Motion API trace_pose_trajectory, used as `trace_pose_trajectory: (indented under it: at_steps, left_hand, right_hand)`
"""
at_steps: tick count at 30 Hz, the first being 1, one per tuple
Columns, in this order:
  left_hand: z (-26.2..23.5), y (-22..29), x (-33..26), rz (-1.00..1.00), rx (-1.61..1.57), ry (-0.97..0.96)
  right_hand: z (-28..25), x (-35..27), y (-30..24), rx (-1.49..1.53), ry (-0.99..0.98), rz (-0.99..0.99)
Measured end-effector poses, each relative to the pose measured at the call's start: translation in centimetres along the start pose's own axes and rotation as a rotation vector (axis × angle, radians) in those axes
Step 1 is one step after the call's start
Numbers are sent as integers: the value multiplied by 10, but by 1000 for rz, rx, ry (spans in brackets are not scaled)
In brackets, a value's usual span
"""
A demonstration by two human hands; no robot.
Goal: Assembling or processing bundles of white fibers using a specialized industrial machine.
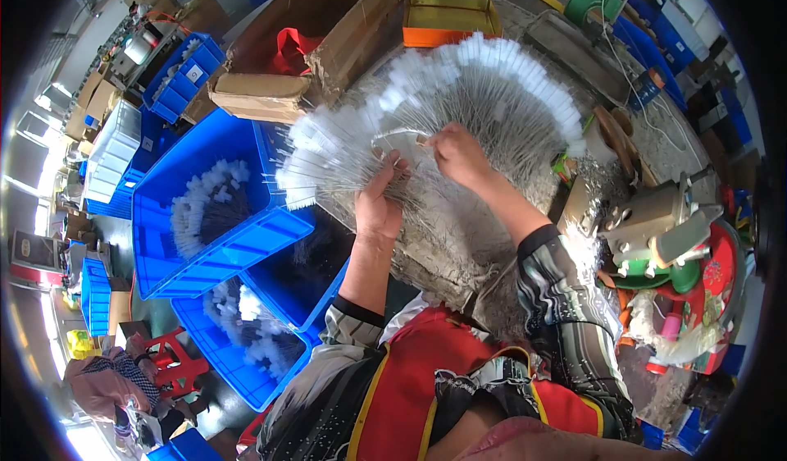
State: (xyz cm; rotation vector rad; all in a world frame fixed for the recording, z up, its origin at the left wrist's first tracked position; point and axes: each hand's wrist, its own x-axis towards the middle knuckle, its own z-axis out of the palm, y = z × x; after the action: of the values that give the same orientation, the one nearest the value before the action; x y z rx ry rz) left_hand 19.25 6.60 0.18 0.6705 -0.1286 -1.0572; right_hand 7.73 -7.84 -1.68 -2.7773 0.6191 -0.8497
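Note:
A bundle of thin wire-stemmed brushes (pixel 316 153) with white fluffy tips fans out to the left, and my left hand (pixel 379 203) is closed around the gathered stems. My right hand (pixel 461 157) is closed in a pinch beside it. A small brownish end shows at its fingertips, near a pale curved strand (pixel 399 132); I cannot make out what it is. Behind both hands, a wide arc of similar brushes (pixel 508 84) lies on the worn bench (pixel 443 256), white tips outward and grey stems inward.
Blue bins (pixel 225 256) holding more white-tipped brushes stand at the left. An open cardboard box (pixel 357 38) with red cloth and an orange tray (pixel 452 36) sit at the far side. A metal machine (pixel 656 223) stands at right. A person (pixel 115 383) is at the lower left.

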Motion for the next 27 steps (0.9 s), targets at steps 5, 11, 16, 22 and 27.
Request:
trace_pose_trajectory:
  at_steps: [5,11,16,22,27]
  left_hand:
    - [6,-10,-15,-109,18,-203]
    - [16,-53,-36,-384,12,-412]
    - [9,-80,-47,-560,61,-565]
    - [21,-79,-54,-662,68,-530]
    - [26,-78,-55,-649,23,-531]
  right_hand:
    - [-50,-20,-45,973,-91,616]
    - [-80,-70,-62,1288,-86,865]
    - [-85,-106,-65,1127,-75,860]
    - [-97,-129,-57,827,110,863]
    - [-95,-134,-55,804,224,861]
